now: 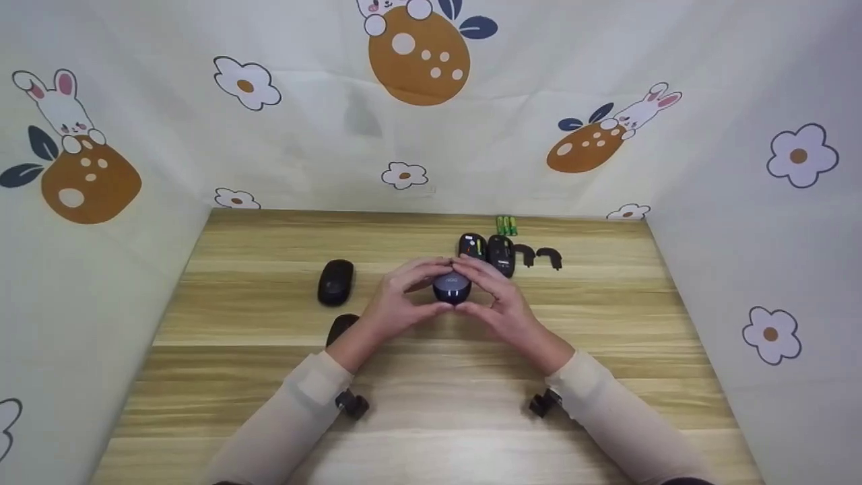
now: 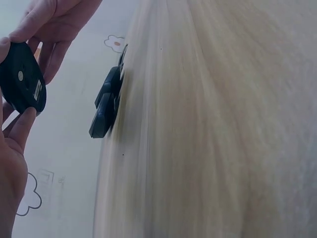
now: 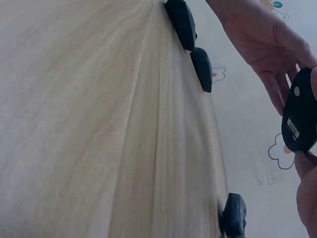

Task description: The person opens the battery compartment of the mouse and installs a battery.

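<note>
A dark, rounded computer mouse (image 1: 452, 288) is raised above the wooden table between both hands. My left hand (image 1: 399, 300) pinches its left side, fingertips at the far edge and thumb at the near edge. On the other side my right hand (image 1: 510, 306) grips it the same way, and the fingertips of both hands nearly meet. The wrist views show the mouse's flat underside (image 2: 23, 78), with a small round spot and a pale label. Just beyond the right hand lie two mice with undersides up, a left one (image 1: 473, 245) and a right one (image 1: 501, 256).
Green batteries (image 1: 506, 225) lie near the table's back edge. Two black curved covers (image 1: 537, 256) sit right of the upturned mice. To the left are a black mouse (image 1: 335, 283) and another dark mouse (image 1: 342, 328), partly hidden by the left forearm. Patterned cloth walls (image 1: 303, 148) enclose the table.
</note>
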`<act>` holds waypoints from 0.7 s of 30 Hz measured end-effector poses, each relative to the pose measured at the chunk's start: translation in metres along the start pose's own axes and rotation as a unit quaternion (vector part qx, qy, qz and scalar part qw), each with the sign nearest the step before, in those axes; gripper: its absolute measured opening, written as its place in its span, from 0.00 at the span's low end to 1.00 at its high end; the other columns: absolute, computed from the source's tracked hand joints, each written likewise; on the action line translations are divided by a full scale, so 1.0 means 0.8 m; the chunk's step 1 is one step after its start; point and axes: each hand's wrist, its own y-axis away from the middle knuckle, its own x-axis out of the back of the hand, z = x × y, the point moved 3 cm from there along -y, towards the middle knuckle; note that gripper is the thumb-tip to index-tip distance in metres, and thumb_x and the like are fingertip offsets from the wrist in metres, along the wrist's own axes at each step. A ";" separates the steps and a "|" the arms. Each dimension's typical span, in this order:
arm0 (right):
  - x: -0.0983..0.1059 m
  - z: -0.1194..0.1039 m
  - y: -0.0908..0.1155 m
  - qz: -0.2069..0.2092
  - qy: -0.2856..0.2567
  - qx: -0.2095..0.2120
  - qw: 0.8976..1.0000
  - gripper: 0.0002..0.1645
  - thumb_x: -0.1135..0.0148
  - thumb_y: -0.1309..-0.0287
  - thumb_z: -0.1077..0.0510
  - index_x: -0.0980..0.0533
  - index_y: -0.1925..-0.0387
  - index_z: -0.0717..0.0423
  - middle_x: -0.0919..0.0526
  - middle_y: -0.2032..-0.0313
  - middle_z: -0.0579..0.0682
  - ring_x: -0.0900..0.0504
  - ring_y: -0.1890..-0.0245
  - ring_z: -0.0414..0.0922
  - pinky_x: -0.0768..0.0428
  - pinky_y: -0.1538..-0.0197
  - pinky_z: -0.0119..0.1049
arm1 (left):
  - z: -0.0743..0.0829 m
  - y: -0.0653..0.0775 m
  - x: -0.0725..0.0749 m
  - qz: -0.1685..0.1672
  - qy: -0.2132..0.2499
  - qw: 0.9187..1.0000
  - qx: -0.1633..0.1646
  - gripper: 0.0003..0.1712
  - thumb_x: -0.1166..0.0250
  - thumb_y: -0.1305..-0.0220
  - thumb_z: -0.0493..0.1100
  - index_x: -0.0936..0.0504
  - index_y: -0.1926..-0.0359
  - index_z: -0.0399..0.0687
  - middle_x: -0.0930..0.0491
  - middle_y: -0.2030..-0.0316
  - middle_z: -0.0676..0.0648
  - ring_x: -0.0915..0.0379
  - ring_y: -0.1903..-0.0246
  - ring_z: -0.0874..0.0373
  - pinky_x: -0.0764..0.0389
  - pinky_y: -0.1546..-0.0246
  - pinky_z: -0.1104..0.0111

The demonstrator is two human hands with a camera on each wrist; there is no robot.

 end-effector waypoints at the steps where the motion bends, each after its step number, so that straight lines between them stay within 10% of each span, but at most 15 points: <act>1: 0.001 -0.001 0.000 0.002 0.008 0.008 1.000 0.41 0.19 0.41 0.64 0.22 0.26 0.59 0.24 0.24 0.57 0.27 0.23 0.63 0.34 0.18 0.48 | 0.000 0.000 -0.001 0.003 0.001 1.000 -0.001 0.34 0.16 0.38 0.42 0.14 0.32 0.48 0.20 0.29 0.47 0.22 0.30 0.48 0.16 0.35 0.61; 9: 0.007 -0.009 -0.001 0.020 0.086 0.079 0.993 0.39 0.16 0.45 0.62 0.19 0.31 0.60 0.16 0.34 0.58 0.19 0.33 0.59 0.26 0.22 0.45 | 0.002 0.000 -0.007 0.004 0.003 1.000 -0.005 0.31 0.18 0.35 0.42 0.14 0.32 0.46 0.16 0.32 0.46 0.19 0.33 0.48 0.13 0.38 0.56; 21: 0.009 -0.011 0.001 0.007 0.068 0.076 0.995 0.34 0.18 0.41 0.62 0.19 0.34 0.56 0.17 0.34 0.56 0.19 0.33 0.56 0.25 0.23 0.46 | 0.007 0.000 -0.009 -0.019 -0.022 0.999 -0.024 0.33 0.18 0.36 0.36 0.16 0.31 0.48 0.17 0.32 0.47 0.19 0.34 0.49 0.15 0.37 0.63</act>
